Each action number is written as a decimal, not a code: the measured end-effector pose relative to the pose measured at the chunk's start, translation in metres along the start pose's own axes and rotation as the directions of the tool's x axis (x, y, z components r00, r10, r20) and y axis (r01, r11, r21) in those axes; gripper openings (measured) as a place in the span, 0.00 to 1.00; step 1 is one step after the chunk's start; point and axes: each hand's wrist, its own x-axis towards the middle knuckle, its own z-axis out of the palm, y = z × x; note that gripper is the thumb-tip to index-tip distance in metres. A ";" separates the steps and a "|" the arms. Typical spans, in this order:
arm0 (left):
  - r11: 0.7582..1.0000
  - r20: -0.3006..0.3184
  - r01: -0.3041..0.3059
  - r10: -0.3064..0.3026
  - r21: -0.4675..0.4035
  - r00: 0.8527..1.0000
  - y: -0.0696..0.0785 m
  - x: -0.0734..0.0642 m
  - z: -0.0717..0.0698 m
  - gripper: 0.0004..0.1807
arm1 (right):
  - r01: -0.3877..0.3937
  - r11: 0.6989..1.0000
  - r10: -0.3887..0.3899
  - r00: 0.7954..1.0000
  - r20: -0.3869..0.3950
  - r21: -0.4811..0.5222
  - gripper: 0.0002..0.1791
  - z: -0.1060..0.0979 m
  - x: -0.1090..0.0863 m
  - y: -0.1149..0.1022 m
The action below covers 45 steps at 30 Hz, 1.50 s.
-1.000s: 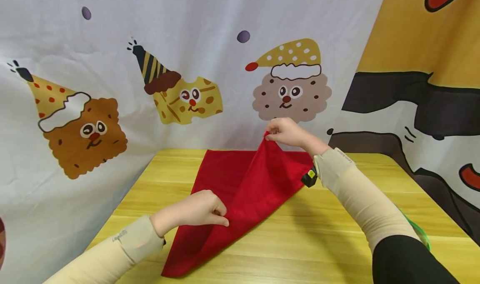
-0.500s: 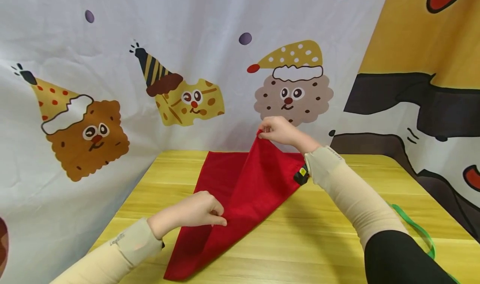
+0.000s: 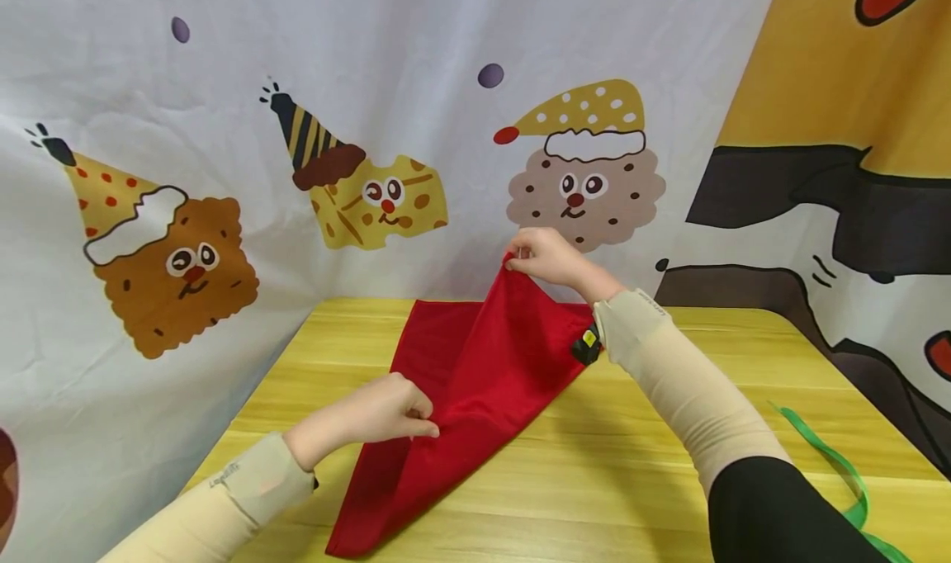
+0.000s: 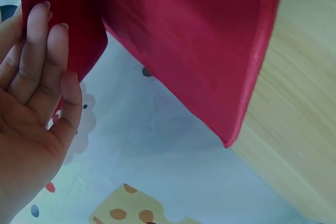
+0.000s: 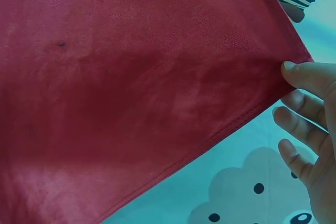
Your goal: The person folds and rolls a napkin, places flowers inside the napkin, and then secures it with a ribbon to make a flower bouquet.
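Observation:
A red cloth (image 3: 483, 365) lies partly on the wooden table, with one corner lifted and its near side folded over. My right hand (image 3: 548, 256) pinches the raised corner between thumb and fingers; the right wrist view shows the thumb (image 5: 307, 74) on the cloth and the other fingers loosely bent below. Lower and to the left, my left hand (image 3: 394, 409) pinches the cloth near the fold, its fingers curled. In the left wrist view, those fingers (image 4: 38, 51) meet the cloth's edge, and the pinch itself is partly hidden.
A green ribbon (image 3: 825, 451) lies on the right side of the wooden table (image 3: 617, 464). Close behind the table hangs a white curtain (image 3: 461, 35) printed with cartoon biscuits and cheese. A black sleeve (image 3: 773, 513) covers my right upper arm.
My right hand has drawn the raised corner slightly to the left. The left hand has also shifted a little left, and more of the green ribbon shows beside the right arm.

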 end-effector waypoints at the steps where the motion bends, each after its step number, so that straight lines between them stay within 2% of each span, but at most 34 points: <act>1: 1.000 0.000 0.006 -0.006 0.005 1.000 -0.001 0.000 0.000 0.29 | 0.003 1.000 -0.003 1.000 -0.005 -0.001 0.03 0.001 0.001 0.001; 9: 0.998 0.000 0.044 -0.044 0.033 0.999 -0.009 -0.003 -0.001 0.28 | 0.024 1.000 -0.024 0.999 -0.045 -0.004 0.04 0.007 0.005 0.001; 17: 0.992 -0.005 0.108 -0.108 0.065 0.994 -0.017 -0.006 0.001 0.29 | -0.001 0.999 -0.002 0.998 -0.067 -0.043 0.05 0.014 0.009 -0.003; 23: 0.988 -0.011 0.136 -0.135 0.075 0.991 -0.019 -0.009 0.002 0.29 | -0.036 0.998 0.030 0.993 -0.116 -0.049 0.05 0.028 0.012 -0.005; 28: 0.985 -0.020 0.149 -0.147 0.092 0.989 -0.021 -0.009 0.004 0.28 | -0.074 0.997 0.070 0.985 -0.159 -0.019 0.04 0.041 0.013 -0.002; 35: 0.977 -0.049 0.176 -0.171 0.124 0.984 -0.026 -0.010 0.007 0.27 | -0.125 0.988 0.142 0.969 -0.204 0.092 0.05 0.058 0.012 0.005; 39: 0.969 -0.057 0.207 -0.201 0.133 0.978 -0.031 -0.010 0.009 0.28 | -0.139 0.983 0.163 0.959 -0.230 0.120 0.05 0.066 0.013 0.006; 45: 0.955 -0.054 0.266 -0.261 0.132 0.964 -0.036 -0.010 0.012 0.28 | -0.202 0.962 0.239 0.950 -0.204 0.187 0.08 0.073 0.015 0.001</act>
